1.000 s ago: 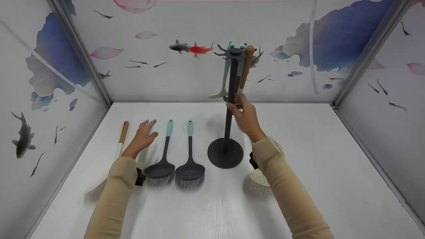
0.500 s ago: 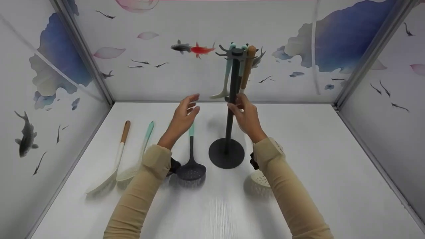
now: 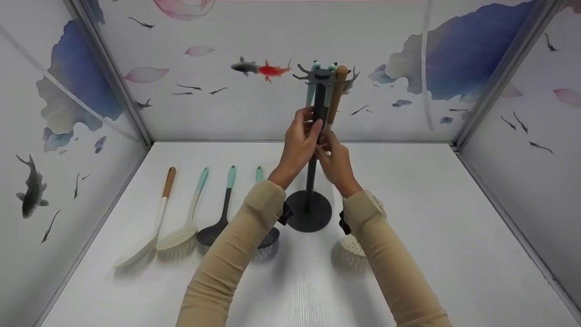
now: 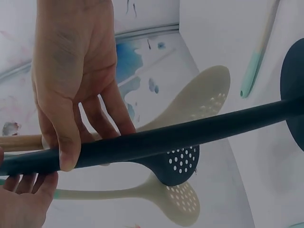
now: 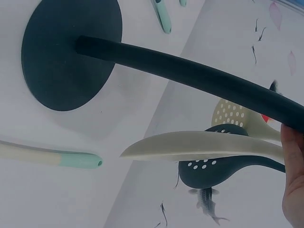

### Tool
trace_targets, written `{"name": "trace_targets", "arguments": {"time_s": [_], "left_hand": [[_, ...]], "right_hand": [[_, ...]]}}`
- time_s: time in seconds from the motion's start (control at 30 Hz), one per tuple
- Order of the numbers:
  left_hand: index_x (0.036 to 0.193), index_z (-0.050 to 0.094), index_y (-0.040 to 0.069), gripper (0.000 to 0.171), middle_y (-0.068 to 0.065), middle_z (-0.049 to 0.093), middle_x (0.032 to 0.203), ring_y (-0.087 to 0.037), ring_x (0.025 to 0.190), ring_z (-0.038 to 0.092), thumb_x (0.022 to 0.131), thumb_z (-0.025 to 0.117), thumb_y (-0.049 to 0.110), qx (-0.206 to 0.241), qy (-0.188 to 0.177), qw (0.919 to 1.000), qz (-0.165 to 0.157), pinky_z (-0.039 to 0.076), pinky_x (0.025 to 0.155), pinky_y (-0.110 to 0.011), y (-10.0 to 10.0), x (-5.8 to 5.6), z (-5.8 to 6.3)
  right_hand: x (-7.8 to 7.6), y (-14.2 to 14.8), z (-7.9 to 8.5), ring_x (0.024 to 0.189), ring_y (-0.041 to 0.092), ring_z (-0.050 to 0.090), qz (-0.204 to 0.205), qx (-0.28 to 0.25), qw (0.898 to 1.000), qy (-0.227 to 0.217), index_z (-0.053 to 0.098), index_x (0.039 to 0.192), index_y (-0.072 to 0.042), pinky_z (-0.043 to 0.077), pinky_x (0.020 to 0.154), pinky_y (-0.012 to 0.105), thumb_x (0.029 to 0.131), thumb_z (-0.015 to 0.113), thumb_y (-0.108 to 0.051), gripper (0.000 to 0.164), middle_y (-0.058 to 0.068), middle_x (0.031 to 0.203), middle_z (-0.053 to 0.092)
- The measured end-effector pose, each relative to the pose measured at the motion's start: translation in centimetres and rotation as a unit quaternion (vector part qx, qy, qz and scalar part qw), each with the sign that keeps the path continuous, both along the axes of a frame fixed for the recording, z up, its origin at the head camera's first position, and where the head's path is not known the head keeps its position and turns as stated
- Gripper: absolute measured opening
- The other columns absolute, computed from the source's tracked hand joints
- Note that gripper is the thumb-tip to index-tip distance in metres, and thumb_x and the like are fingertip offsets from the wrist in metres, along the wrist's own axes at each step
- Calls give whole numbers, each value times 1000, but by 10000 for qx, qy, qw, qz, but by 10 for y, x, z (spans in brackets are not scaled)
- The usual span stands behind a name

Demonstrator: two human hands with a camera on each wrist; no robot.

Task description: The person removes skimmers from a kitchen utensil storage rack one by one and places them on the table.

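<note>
A black utensil stand (image 3: 310, 179) with a round base and a ring of hooks stands upright on the white table. My left hand (image 3: 297, 138) grips its pole below the hooks, thumb in front. Just lower, my right hand (image 3: 335, 159) holds the same pole from the right, thumb in front and fingers behind in the left wrist view. Several utensils hang from the hooks: a cream turner (image 4: 204, 90) with a wooden handle (image 3: 337, 97), a black slotted skimmer (image 4: 180, 166) and a cream slotted skimmer (image 4: 185, 204). My hands partly hide their shafts.
To the left lie a wooden-handled turner (image 3: 159, 218), a cream slotted skimmer (image 3: 179, 236) and two black skimmers (image 3: 225, 200) with teal handles, one partly behind my left sleeve. Another cream slotted skimmer (image 3: 353, 245) lies beside my right sleeve. Patterned walls (image 3: 254, 109) enclose the table.
My left hand has swept right from above the utensils on the left, passing over the black skimmers, and has taken hold of the pole. My right hand has stayed at the pole.
</note>
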State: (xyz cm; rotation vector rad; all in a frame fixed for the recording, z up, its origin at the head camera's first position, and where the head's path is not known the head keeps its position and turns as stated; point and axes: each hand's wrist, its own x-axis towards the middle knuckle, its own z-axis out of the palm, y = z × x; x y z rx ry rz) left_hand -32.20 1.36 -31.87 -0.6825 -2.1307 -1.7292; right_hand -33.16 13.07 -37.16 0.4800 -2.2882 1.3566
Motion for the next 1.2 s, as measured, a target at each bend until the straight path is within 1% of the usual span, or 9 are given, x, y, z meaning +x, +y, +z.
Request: {"name": "trace_targets", "arguments": {"time_s": [0.1,0.27,0.37,0.53,0.73,0.83,0.93,1.03,1.2], "left_hand": [[130,42,4,36,-12,54,119,-19,108,56,99,44,23,110,101,9996,219,45,92,-26,7,-4,1],[120,45,2,27,-10,54,100,-18,93,54,101,39,20,-201,481,9978,402,43,82,-24,9,-12,0],[115,44,1,23,-10,53,90,-19,84,53,101,38,17,-302,619,9973,254,42,77,-25,7,-14,0],[112,42,2,19,-9,53,85,-18,79,53,102,36,16,-343,569,9978,-13,41,73,-23,6,-15,-1],[107,38,3,16,-2,45,79,-12,72,46,102,33,17,-143,370,9988,-298,38,69,-22,15,-17,-6],[106,37,3,16,0,40,75,-10,67,41,102,32,18,-62,382,9987,-335,34,65,-21,20,-20,-8],[104,37,4,14,2,37,70,-9,62,37,102,32,17,48,369,9990,-262,30,59,-21,22,-22,-10],[103,37,5,13,3,36,69,-8,60,35,102,33,18,103,348,9992,-165,28,57,-20,21,-21,-11],[103,37,5,13,2,38,72,-9,64,38,102,33,18,132,398,9990,-151,31,59,-21,20,-20,-11]], "right_hand": [[1,-1,-1,89,25,64,-53,57,9999,78,50,123,-6,53,75,37,95,52,-15,29,15,104,64],[5,-5,-2,91,27,64,16,41,9998,208,49,125,-5,53,76,38,96,51,-12,31,16,107,64],[7,-6,-3,92,28,65,87,17,9994,340,47,130,-5,53,76,37,95,51,-10,35,17,107,63],[10,-4,-1,93,26,65,10,74,9989,455,43,137,-6,53,79,35,93,56,-11,45,17,105,65],[18,10,8,92,25,67,33,47,10000,-68,57,118,-2,55,75,31,93,57,-11,27,17,104,67],[25,18,14,83,29,69,154,-284,9987,-399,62,105,2,55,67,29,92,56,-6,17,20,95,68],[33,22,18,64,27,67,132,-485,9976,-478,64,94,5,54,56,25,90,54,-3,13,22,79,68],[40,22,19,49,15,58,-240,-544,9980,-198,63,83,2,45,45,19,86,53,-2,11,16,64,63],[46,19,16,59,9,46,-1073,-774,9908,296,57,84,0,35,53,18,82,51,-2,6,4,69,54]]}}
